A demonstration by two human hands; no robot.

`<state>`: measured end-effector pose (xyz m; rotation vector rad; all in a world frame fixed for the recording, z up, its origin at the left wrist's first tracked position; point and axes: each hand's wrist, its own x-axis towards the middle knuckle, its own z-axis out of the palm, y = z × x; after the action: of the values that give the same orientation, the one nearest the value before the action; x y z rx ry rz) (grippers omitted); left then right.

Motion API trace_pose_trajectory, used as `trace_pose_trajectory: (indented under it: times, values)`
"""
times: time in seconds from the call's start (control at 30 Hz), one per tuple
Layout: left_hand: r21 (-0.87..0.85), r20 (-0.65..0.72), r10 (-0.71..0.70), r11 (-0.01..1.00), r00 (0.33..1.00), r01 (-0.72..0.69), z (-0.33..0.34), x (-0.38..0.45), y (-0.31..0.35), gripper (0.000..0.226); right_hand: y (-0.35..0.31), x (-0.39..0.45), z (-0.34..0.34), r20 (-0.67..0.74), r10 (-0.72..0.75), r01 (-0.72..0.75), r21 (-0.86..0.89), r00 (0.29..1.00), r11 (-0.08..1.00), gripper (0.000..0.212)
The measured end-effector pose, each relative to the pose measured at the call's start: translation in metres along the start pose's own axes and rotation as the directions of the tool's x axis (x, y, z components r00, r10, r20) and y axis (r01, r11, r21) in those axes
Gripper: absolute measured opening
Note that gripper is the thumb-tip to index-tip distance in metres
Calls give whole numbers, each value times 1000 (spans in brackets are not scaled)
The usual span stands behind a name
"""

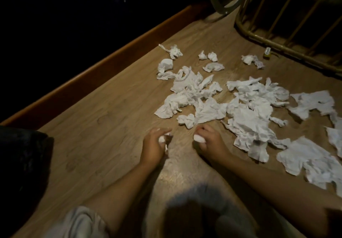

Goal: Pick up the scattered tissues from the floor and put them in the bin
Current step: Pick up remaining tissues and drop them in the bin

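Several crumpled white tissues (246, 108) lie scattered over the wooden floor (103, 126), from the middle of the view out to the right edge. My left hand (154, 146) is low over the floor and holds a small wad of tissue (162, 139) in its curled fingers. My right hand (210, 142) is beside it and grips another white wad (199, 138), just short of the nearest loose tissue (187, 120). A black bag-like shape (24, 163) sits at the left edge; I cannot tell whether it is the bin.
A brown skirting board (103, 65) runs diagonally along the dark wall on the left. A brass-coloured barred frame (288, 39) stands at the back right, with a small yellow-and-white object (267, 53) on the floor beside it. My knees fill the bottom of the view.
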<state>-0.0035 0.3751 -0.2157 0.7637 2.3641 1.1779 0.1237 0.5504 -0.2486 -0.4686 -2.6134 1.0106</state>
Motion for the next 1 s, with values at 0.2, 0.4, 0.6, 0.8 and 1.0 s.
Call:
trace_pose_trajectory:
  times: [0.2,0.4,0.6,0.8,1.0]
  values:
    - [250,43,16,968,999,-26,-107,63,53,28,-74,83,-16,-116,-59,66,58,991,996,16]
    - [445,-11,-18,895,1000,21,-230,62,80,64,-176,141,-24,-131,-273,288,113,953,951,21]
    - [257,-399,96,966,912,10,-305,23,60,56,-290,174,2,-142,-464,479,97,874,873,47]
    - [249,-652,72,961,755,122,-365,-24,-5,17,-391,185,75,4,-559,552,150,829,820,26]
    - [-116,-807,-239,961,539,253,-420,-73,-80,20,-465,162,151,202,-590,554,212,782,805,19]
